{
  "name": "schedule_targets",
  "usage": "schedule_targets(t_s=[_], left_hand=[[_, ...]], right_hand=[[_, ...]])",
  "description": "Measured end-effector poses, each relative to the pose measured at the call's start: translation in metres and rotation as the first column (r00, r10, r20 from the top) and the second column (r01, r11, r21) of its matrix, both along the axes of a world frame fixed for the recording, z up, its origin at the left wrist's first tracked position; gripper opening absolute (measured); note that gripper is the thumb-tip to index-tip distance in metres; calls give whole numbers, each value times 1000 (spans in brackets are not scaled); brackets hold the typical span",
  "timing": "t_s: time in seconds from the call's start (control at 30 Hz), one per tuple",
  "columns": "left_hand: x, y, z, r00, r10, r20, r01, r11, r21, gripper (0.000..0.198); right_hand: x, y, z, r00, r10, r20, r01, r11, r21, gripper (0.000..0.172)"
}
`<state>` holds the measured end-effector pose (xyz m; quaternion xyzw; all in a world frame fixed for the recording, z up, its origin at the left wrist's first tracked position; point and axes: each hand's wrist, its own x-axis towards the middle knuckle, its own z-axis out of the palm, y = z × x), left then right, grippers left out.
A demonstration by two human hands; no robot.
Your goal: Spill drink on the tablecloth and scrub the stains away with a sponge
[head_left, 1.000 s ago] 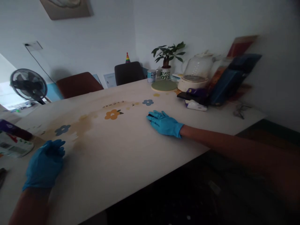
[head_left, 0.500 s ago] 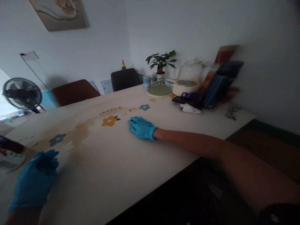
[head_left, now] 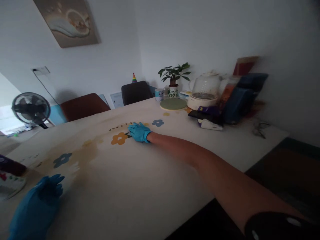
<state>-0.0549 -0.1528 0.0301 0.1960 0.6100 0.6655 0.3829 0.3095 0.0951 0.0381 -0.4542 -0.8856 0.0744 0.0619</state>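
Note:
My right hand (head_left: 139, 132), in a blue glove, lies flat on the white table cover (head_left: 140, 186), fingers stretched forward. It rests beside the printed orange flower (head_left: 119, 138) and just below the printed word. Nothing shows under the palm. At the lower left, my left hand (head_left: 37, 206), also in a blue glove, is held with its fingers loosely curved and apart, and I see nothing in it. Left of it stand a white container (head_left: 11, 185) with red and green marks and a dark purple object (head_left: 12, 165), both cut off by the frame edge. Brownish stains (head_left: 86, 150) spread across the cover.
Along the far right stand a potted plant (head_left: 173, 81), a mug (head_left: 159, 94), a green round mat (head_left: 173, 103), a glass kettle (head_left: 203, 90) and a blurred dark blue object (head_left: 238, 103). Two chairs (head_left: 85, 107) and a fan (head_left: 31, 108) are beyond the table.
My right hand has slid forward and left across the cover, from right of the orange flower to its upper edge. My left hand stays by the container. The view has tilted up slightly.

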Motion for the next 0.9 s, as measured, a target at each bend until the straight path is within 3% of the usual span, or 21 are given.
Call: schedule_targets(t_s=[0.3, 0.47, 0.67, 0.9], left_hand=[[15, -2, 7, 992, 93, 90, -98, 994, 48, 26], [10, -1, 1, 988, 111, 104, -116, 992, 50, 20], [10, 0, 2, 988, 111, 107, -114, 993, 19, 13], [29, -2, 17, 992, 90, 89, -92, 996, 20, 17]], right_hand=[[4, 90, 12, 957, -284, -56, 285, 959, 11, 58], [12, 113, 12, 965, -253, -76, 250, 967, -48, 52], [46, 87, 5, 993, -44, -110, 36, 996, -78, 60], [105, 7, -1, 982, 112, -155, -127, 988, -92, 56]])
